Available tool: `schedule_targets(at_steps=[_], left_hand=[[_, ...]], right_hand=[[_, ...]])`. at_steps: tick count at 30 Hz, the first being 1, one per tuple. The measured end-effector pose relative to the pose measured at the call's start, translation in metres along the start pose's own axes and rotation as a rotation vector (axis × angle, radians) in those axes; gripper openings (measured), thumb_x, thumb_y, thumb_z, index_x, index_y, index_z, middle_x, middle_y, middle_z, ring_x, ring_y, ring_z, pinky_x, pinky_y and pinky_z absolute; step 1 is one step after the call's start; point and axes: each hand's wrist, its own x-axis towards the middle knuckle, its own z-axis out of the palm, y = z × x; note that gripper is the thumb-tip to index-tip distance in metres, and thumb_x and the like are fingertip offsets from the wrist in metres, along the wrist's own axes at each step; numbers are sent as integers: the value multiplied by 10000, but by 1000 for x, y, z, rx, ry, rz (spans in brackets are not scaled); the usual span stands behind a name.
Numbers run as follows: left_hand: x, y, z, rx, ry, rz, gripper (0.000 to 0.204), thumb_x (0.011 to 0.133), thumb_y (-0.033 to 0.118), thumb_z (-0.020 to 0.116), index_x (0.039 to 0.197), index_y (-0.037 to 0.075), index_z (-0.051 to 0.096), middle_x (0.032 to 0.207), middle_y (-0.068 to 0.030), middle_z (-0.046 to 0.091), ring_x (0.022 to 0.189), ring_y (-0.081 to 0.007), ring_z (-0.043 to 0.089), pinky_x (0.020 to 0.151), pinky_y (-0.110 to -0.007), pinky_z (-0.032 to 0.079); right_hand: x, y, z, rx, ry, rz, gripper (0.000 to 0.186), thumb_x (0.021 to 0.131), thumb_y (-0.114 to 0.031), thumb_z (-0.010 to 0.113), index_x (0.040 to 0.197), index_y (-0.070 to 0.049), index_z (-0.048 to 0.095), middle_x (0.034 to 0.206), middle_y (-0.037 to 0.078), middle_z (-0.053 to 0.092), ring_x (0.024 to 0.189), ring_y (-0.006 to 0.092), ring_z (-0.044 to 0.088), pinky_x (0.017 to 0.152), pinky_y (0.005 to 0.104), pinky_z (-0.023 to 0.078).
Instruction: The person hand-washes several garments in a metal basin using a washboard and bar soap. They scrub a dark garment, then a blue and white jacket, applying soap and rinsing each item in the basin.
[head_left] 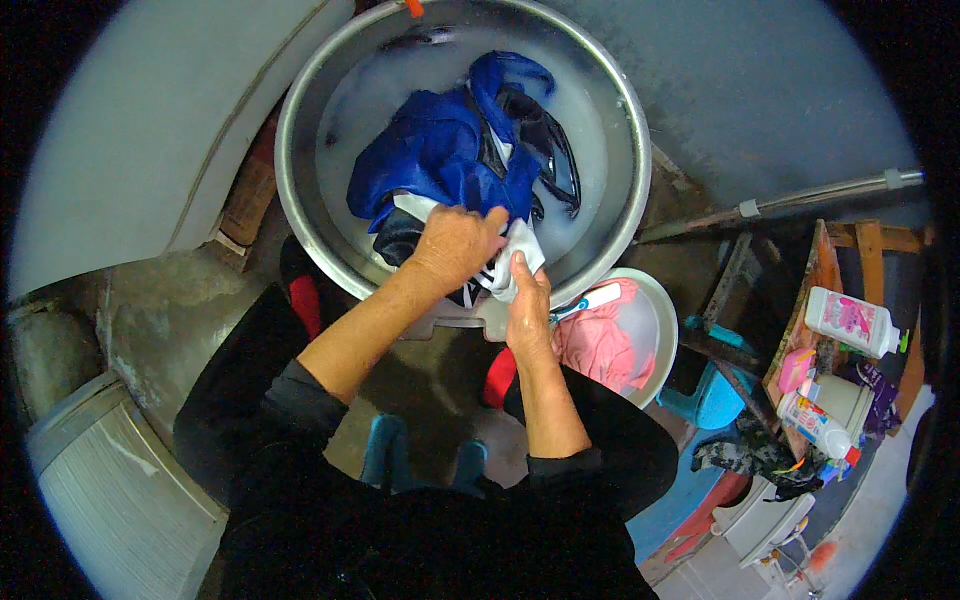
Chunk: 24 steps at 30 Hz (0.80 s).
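At the centre of the frame, both hands meet over the near rim of a large metal basin (pixel 300 190) filled with cloudy, soapy water. The left hand (pixel 455 245) is closed, its fingers curled down over a white part of a blue garment (pixel 430 150), pressing it against the rim. The right hand (pixel 525 300) comes up from below with fingers pinched shut on the same white fabric (pixel 525 250), so the cloth is bunched between the two hands. Most of the garment lies higher in the frame, soaked and heaped in the middle of the basin, with dark folds (pixel 555 150) trailing to its right.

Judging from this, the washing looks to be midway: the clothing is wet through and the water already milky, yet only this one patch is being worked, and nothing from this basin looks wrung out or lifted clear. To the lower right, a smaller white tub (pixel 660 310) holds pink cloth (pixel 600 350) and a brush (pixel 590 298). Whether that is done or waiting cannot be told. Detergent bottles (pixel 850 320) stand at the right edge.
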Motion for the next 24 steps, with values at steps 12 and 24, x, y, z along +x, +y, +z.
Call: schedule_targets(at_steps=[12, 24], left_hand=[[-35, -25, 41, -43, 11, -212, 389, 847, 413, 639, 970, 64, 518, 636, -144, 653, 572, -340, 657, 534, -467, 511], [-32, -57, 34, 90, 89, -349, 337, 862, 385, 629, 913, 64, 538, 664, -118, 657, 605, -280, 681, 531, -400, 535]], right_hand=[[-28, -5, 5, -108, 65, 31, 408, 955, -300, 575, 1208, 19, 595, 1108, 73, 641, 993, 156, 574, 906, 301, 427], [-34, -5, -5, -135, 60, -37, 426, 936, -291, 605, 1221, 25, 587, 1150, 83, 626, 1038, 187, 563, 952, 321, 403]])
